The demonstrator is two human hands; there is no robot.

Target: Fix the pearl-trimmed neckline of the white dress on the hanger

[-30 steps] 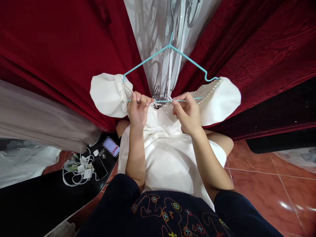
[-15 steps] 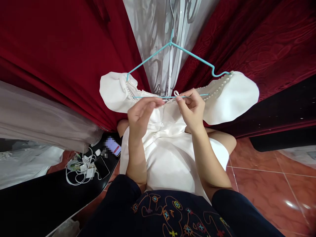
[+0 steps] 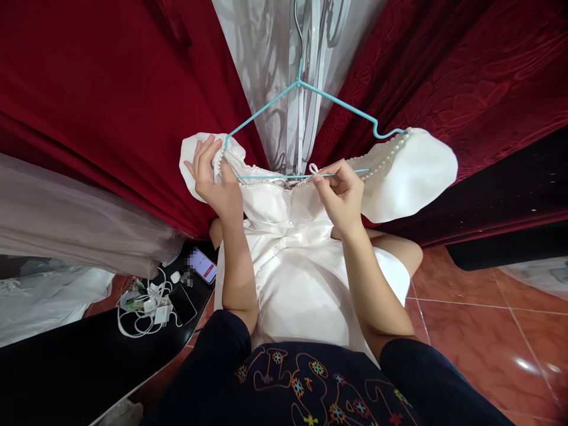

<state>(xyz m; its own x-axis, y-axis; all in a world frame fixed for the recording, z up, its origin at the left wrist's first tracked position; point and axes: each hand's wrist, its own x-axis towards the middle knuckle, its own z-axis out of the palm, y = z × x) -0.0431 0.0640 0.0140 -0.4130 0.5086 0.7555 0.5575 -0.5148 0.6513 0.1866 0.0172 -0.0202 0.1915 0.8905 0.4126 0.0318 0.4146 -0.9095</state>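
A white dress (image 3: 306, 284) with puffed sleeves and pearl trim hangs on a turquoise wire hanger (image 3: 266, 110) and lies across my lap. My left hand (image 3: 219, 183) is at the sleeve on the left, its thumb and fingers curled around the pearl-edged shoulder. At the neckline, my right hand (image 3: 344, 195) is closed in a pinch beside the hanger's lower bar. A small white loop (image 3: 313, 168) sticks up from its fingertips. The sleeve on the right (image 3: 412, 177) rests untouched on the hanger's other end.
Red curtains (image 3: 110, 89) and white hanging straps (image 3: 310, 89) stand in front. To the left, a black bench (image 3: 89, 361) holds a lit phone (image 3: 204, 266), a dark phone (image 3: 183, 305) and tangled white cables (image 3: 133, 325). Reddish floor tiles (image 3: 479, 331) show at right.
My left hand has moved left from the middle of the neckline to the pearl-edged shoulder. My right hand keeps its pinch by the loop. The hanger has shifted slightly left.
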